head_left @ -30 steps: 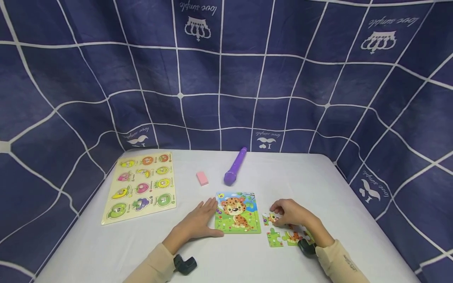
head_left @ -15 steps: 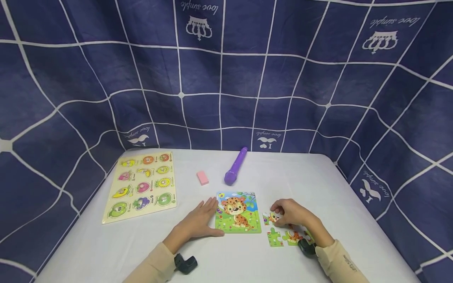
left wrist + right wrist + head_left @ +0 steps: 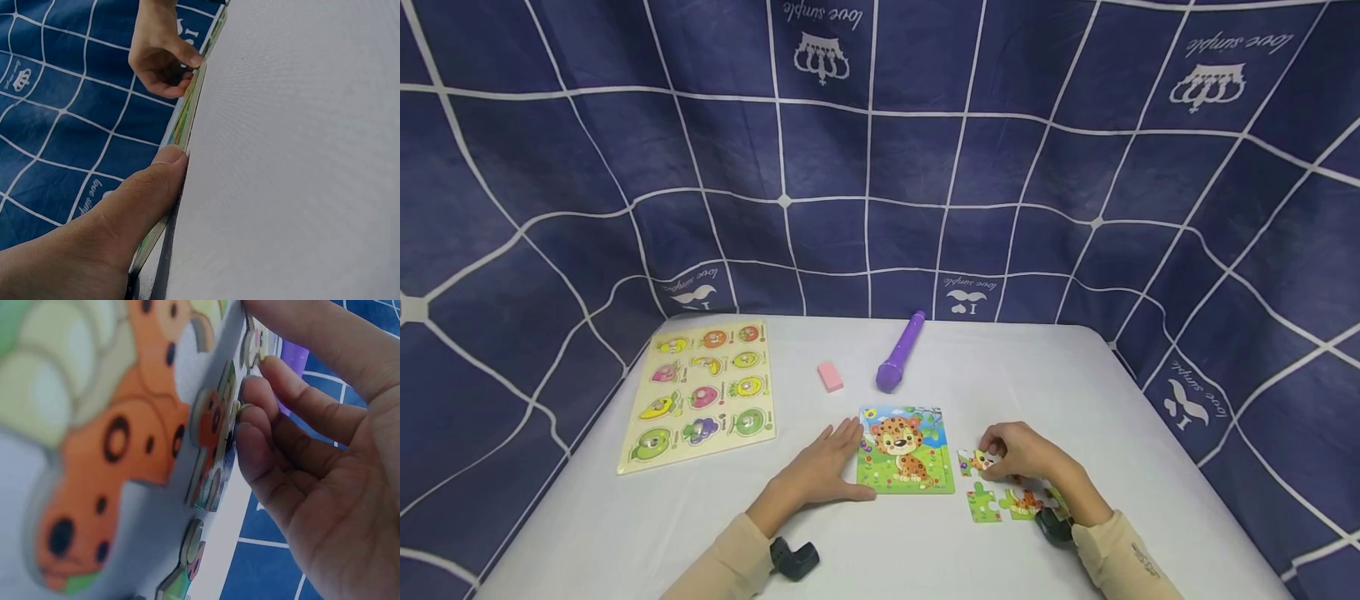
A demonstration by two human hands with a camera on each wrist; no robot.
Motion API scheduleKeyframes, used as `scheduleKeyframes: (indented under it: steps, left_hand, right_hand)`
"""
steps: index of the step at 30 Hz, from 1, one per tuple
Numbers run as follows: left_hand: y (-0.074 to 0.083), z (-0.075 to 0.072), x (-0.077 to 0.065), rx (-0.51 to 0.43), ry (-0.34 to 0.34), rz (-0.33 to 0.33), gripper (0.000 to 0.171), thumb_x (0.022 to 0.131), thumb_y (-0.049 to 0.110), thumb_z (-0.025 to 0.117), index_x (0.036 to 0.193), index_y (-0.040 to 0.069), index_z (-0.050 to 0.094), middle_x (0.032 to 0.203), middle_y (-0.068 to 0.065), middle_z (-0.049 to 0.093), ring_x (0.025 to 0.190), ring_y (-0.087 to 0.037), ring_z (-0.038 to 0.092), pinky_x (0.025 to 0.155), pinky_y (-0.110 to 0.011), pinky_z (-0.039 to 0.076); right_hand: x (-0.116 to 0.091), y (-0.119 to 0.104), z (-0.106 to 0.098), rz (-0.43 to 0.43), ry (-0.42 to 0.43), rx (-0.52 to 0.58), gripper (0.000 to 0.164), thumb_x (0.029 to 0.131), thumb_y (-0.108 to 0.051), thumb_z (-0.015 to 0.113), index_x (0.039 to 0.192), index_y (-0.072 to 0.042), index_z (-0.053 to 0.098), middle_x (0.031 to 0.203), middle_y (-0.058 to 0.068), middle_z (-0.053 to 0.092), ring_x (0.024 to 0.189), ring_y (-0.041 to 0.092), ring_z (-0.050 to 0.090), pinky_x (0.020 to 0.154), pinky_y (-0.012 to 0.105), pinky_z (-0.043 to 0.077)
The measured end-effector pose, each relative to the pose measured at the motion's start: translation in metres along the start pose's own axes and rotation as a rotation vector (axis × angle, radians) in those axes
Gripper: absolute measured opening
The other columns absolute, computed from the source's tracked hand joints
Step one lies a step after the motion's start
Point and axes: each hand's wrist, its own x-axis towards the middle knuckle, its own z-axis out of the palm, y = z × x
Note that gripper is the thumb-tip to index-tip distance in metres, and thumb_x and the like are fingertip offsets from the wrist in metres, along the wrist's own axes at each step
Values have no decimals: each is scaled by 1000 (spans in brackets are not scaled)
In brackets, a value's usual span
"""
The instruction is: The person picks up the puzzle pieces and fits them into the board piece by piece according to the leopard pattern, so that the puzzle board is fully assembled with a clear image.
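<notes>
My left hand (image 3: 823, 467) rests on the white table with fingers spread. Its thumb and fingertips lie along the left side of a square leopard picture board (image 3: 904, 450); in the left wrist view the thumb (image 3: 134, 200) presses at the board's edge. To the right of the board, my right hand (image 3: 1022, 454) pinches a jigsaw piece (image 3: 967, 463) with part of the leopard's face, low at the table. The right wrist view shows its fingers curled (image 3: 281, 444). Nearby lie a green corner piece (image 3: 983, 505) and an orange-spotted piece (image 3: 1022, 503); further pieces are partly hidden under the hand and wrist.
A wooden fruit puzzle board (image 3: 700, 396) lies at the left of the table. Behind the leopard board are a pink block (image 3: 830, 377) and a purple toy microphone (image 3: 898, 354). A blue checked curtain (image 3: 880, 167) hangs round the table's back and sides.
Almost nothing differs. The right hand and wrist have shifted very slightly to the right, while the left hand stays at the board.
</notes>
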Motion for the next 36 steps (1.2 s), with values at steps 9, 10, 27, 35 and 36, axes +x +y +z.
scheduleKeyframes:
  steps: [9, 10, 27, 35, 36]
  left_hand:
    - [-1, 1, 1, 5, 1, -2, 113, 75, 76, 60, 152, 1, 27, 162, -15, 20, 151, -30, 18, 124, -47, 19]
    - [-1, 1, 1, 2, 2, -1, 113, 75, 76, 61, 152, 1, 27, 162, -15, 20, 151, -30, 19, 124, -47, 19]
    - [0, 2, -1, -4, 10, 0, 113, 75, 75, 61, 153, 1, 25, 162, -15, 20, 151, -30, 19, 124, -48, 20]
    - [-1, 2, 0, -4, 6, 0, 113, 75, 76, 61, 153, 1, 25, 162, -15, 19, 151, -30, 19, 124, -47, 19]
    - [-1, 2, 0, -2, 5, 0, 113, 75, 76, 61, 153, 1, 25, 162, -15, 19, 151, -30, 19, 124, -47, 19]
  right_hand:
    - [-6, -2, 6, -4, 64, -40, 30, 70, -16, 86, 92, -12, 67, 77, -6, 59, 71, 9, 52, 59, 19, 46]
    - [-7, -3, 6, -8, 68, -43, 30, 70, -16, 86, 93, -11, 67, 77, -6, 59, 71, 9, 52, 59, 19, 46]
    - [-9, 3, 6, -48, 99, -65, 27, 70, -21, 84, 91, -12, 69, 74, -9, 59, 67, 5, 52, 58, 18, 46]
    - [-8, 4, 3, -65, 113, -39, 27, 71, -21, 84, 91, -12, 69, 75, -7, 59, 67, 5, 51, 57, 18, 46]
    - [-8, 4, 3, -69, 113, -39, 27, 71, -21, 84, 92, -12, 69, 75, -7, 59, 67, 5, 51, 57, 18, 46]
